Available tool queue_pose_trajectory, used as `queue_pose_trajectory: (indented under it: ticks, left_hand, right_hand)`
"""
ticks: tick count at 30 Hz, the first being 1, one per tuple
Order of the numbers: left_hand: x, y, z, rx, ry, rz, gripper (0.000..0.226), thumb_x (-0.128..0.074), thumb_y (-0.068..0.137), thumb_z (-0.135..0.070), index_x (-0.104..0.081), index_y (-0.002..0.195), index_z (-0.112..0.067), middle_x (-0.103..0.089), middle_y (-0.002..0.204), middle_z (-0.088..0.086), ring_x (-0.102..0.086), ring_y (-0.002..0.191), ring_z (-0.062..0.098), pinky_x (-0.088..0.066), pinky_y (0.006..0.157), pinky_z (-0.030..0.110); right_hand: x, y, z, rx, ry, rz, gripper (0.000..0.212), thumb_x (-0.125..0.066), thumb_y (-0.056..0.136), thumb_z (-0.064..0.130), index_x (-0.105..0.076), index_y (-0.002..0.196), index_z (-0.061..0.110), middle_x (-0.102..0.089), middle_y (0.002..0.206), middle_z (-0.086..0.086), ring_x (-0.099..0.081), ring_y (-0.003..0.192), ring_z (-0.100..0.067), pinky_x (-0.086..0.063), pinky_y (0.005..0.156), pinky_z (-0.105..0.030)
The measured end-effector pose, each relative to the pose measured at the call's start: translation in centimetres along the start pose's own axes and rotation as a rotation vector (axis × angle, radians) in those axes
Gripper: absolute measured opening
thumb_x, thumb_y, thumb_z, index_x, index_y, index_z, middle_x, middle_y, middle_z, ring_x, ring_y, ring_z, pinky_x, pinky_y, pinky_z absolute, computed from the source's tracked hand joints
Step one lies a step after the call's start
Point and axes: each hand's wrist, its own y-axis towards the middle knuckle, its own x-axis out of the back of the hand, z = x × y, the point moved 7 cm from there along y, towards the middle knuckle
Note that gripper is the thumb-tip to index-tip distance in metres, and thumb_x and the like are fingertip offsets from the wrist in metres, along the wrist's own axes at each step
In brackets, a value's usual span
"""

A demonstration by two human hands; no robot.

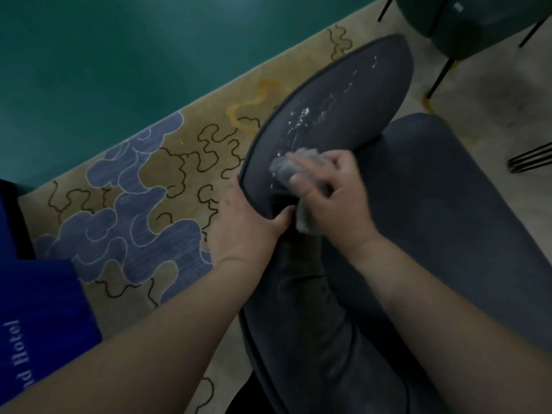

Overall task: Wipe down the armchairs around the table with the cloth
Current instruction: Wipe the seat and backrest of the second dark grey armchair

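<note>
1. Cloth (298,171): soft, light and limp by the look of it, bunched up grey under the right hand (334,198), whose fingers curl over and clutch it against the inner face of the tilted cushion (328,115). A loose tail hangs below the palm. It is best held as a wad, as it is now, so that it does not slip out mid-stroke.

2. Cushion: it looks firm enough to keep its shape when propped, with a piped rim that gives a good hold. The left hand (248,225) grips that lower rim, thumb on the inner side, steadying the cushion on the armchair (448,234).

3. White specks (304,112) lie scattered up the cushion face above the cloth (crumbs or powder, I cannot tell which). They will probably brush off more easily than they lift.

4. Count: one cloth, two hands, one cushion and one dark grey armchair being worked on. A second, greenish chair (478,22) stands at the top right, with thin black legs. Further legs (531,158) at the right edge may belong to a third.

5. Patterned carpet (134,189) lies to the left, beside a teal surface (119,55).
</note>
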Motion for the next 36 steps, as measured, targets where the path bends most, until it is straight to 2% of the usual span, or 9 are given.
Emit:
queue_pose_trajectory:
  ticks: [3, 8, 13, 18, 23, 28, 30, 33, 36]
  left_hand:
    - [0.0, 0.3, 0.0, 0.018, 0.026, -0.021, 0.086, -0.071, 0.067, -0.061, -0.034, 0.139, -0.032, -0.056, 0.132, -0.003, -0.06, 0.112, 0.024, -0.05, 0.086, 0.04]
    - [-0.2, 0.3, -0.2, -0.013, 0.058, -0.038, 0.095, -0.071, 0.065, -0.066, -0.032, 0.142, -0.028, -0.053, 0.136, -0.003, -0.055, 0.118, 0.022, -0.046, 0.086, 0.039]
    - [-0.3, 0.4, 0.2, -0.005, 0.067, -0.024, 0.102, -0.073, 0.064, -0.065, -0.027, 0.147, -0.027, -0.049, 0.141, -0.003, -0.054, 0.122, 0.022, -0.048, 0.09, 0.041]
    - [-0.2, 0.4, -0.1, -0.036, 0.04, -0.042, 0.097, -0.073, 0.065, -0.066, -0.03, 0.144, -0.031, -0.05, 0.138, -0.006, -0.054, 0.12, 0.019, -0.048, 0.091, 0.041]
    - [-0.2, 0.5, 0.1, -0.04, 0.059, -0.042, 0.1, -0.072, 0.065, -0.068, -0.029, 0.146, -0.027, -0.049, 0.139, -0.005, -0.052, 0.123, 0.019, -0.046, 0.095, 0.041]
    - [-0.2, 0.3, 0.2, -0.029, 0.053, -0.038, 0.101, -0.071, 0.065, -0.069, -0.028, 0.147, -0.029, -0.047, 0.142, -0.005, -0.052, 0.124, 0.02, -0.046, 0.096, 0.041]
    - [-0.1, 0.2, 0.2, -0.025, 0.035, -0.034, 0.098, -0.072, 0.065, -0.066, -0.029, 0.145, -0.03, -0.049, 0.14, -0.005, -0.053, 0.122, 0.021, -0.047, 0.095, 0.043]
    - [-0.1, 0.3, 0.0, -0.029, 0.039, -0.035, 0.098, -0.072, 0.064, -0.066, -0.029, 0.145, -0.03, -0.05, 0.139, -0.005, -0.054, 0.121, 0.022, -0.048, 0.095, 0.045]
    - [-0.1, 0.2, -0.1, -0.023, 0.049, -0.03, 0.102, -0.072, 0.065, -0.066, -0.026, 0.148, -0.029, -0.047, 0.143, -0.005, -0.05, 0.126, 0.022, -0.046, 0.096, 0.043]
  right_hand:
    - [-2.8, 0.2, -0.2, 0.134, -0.117, 0.119, 0.038, -0.073, 0.08, 0.019, -0.065, 0.116, 0.025, -0.04, 0.106, -0.005, -0.046, 0.097, -0.01, -0.04, 0.093, -0.014]
    - [0.2, 3.2, -3.7, -0.067, -0.074, -0.128, 0.035, -0.072, 0.082, 0.018, -0.068, 0.117, 0.016, -0.035, 0.104, 0.0, -0.042, 0.094, 0.004, -0.03, 0.094, -0.002]
    - [-3.6, 2.5, -0.3, 0.251, -0.19, 0.139, 0.031, -0.075, 0.078, 0.025, -0.072, 0.109, 0.024, -0.043, 0.105, -0.006, -0.045, 0.101, -0.017, -0.036, 0.094, -0.013]
    - [0.2, 5.6, -3.9, -0.013, -0.099, -0.177, 0.031, -0.071, 0.082, 0.024, -0.07, 0.113, 0.021, -0.037, 0.105, -0.001, -0.047, 0.104, -0.017, -0.031, 0.095, -0.004]
    - [-2.0, 5.8, -1.9, 0.199, -0.232, 0.017, 0.034, -0.072, 0.08, 0.031, -0.069, 0.113, 0.025, -0.037, 0.108, -0.001, -0.043, 0.103, -0.016, -0.034, 0.096, -0.013]
    - [2.0, 8.6, -4.9, -0.062, -0.133, -0.269, 0.038, -0.073, 0.081, 0.027, -0.068, 0.117, 0.014, -0.034, 0.106, 0.003, -0.043, 0.098, 0.0, -0.028, 0.095, -0.002]
    - [0.0, 8.2, -2.8, 0.074, -0.158, -0.134, 0.041, -0.074, 0.079, 0.029, -0.067, 0.117, 0.013, -0.036, 0.107, 0.001, -0.042, 0.099, 0.004, -0.031, 0.094, -0.004]
    - [-2.5, 7.6, -1.3, 0.249, -0.287, -0.01, 0.04, -0.073, 0.077, 0.038, -0.07, 0.113, 0.021, -0.041, 0.11, -0.002, -0.043, 0.104, -0.012, -0.038, 0.093, -0.018]
    - [1.0, 10.0, -4.6, -0.015, -0.16, -0.244, 0.042, -0.076, 0.077, 0.034, -0.067, 0.114, 0.014, -0.037, 0.104, 0.012, -0.045, 0.099, 0.003, -0.036, 0.09, -0.006]
